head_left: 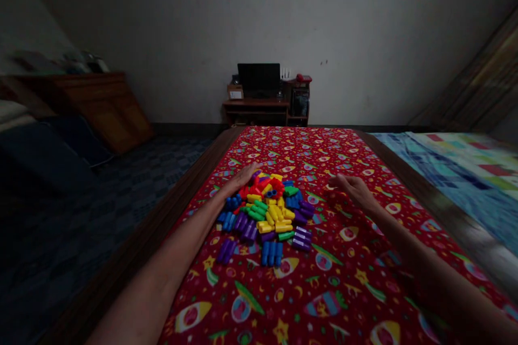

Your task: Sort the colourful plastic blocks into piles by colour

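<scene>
On the red cloth (343, 280), the block pile (269, 213) — light, hard plastic, best pinched across a block's sides — touches the left hand (242, 178), fingers flat together; the right hand (354, 188), curled, grip unclear, lies near.

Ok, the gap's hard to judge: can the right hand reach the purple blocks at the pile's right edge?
Likely yes: the right hand lies beside the purple blocks; only cloth seems between them.

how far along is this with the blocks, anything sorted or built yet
Done: the blocks lie in one loose heap on the red cloth. In hand: the left hand touches the heap's far edge; the right hand rests on the cloth beside it. Left: colours are all mixed, nothing stacked.
</scene>
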Motion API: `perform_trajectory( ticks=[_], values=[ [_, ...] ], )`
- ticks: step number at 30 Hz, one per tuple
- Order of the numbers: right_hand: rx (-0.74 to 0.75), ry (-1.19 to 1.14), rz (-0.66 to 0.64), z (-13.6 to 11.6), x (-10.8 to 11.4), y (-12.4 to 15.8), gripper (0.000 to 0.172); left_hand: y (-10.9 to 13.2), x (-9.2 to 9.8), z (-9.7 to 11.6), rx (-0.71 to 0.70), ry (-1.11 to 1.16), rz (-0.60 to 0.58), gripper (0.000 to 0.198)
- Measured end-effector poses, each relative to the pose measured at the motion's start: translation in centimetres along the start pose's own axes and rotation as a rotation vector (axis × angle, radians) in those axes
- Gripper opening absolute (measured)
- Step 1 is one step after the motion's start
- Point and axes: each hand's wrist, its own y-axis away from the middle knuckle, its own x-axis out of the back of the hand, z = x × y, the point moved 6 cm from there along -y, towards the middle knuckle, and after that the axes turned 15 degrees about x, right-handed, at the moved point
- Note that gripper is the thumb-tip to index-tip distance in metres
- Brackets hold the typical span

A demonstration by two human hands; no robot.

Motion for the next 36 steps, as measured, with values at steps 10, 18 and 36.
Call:
perform_trajectory(
  ticks=[10, 18, 36],
  values=[
    [0.080, 0.481, 0.107, 1.2, 2.2, 4.0, 0.054, 5.6, -9.1, 11.6, -0.352, -0.254, -0.481, 0.064],
    [0.072, 0.387, 0.109, 1.5, 2.2, 4.1, 0.054, 16.9, 0.9, 1.6, -0.151, -0.351, 0.235, 0.082],
    [-0.030, 0.252, 0.236, 2.4, 2.7, 3.9, 0.064, 12.6, -12.7, 7.0, -0.330, -0.373, 0.127, 0.124]
  ],
)
